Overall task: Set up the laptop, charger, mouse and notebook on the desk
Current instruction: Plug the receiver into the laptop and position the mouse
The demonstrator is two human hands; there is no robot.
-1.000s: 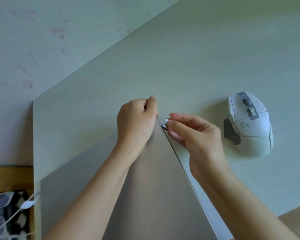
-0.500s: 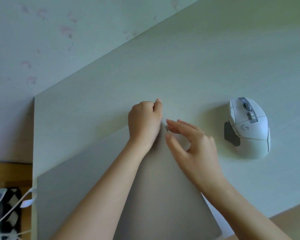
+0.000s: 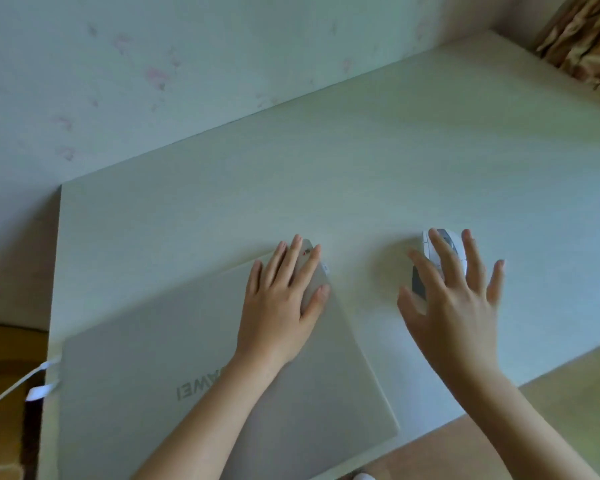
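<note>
Your left hand lies flat on the far right corner of the closed laptop, fingers straight and released, pinning the lid to the pale surface. Your right hand is spread above the white mouse, fingers open and grasping nothing; blur hides whether they touch it. The step in hand looks like placing the mouse just right of the laptop. Next you likely need to settle the palm on the mouse and close lightly round its sides. A white cable meets the laptop's left edge, though the charger itself is out of frame. No notebook is visible, and the laptop's near edge is cut off.
</note>
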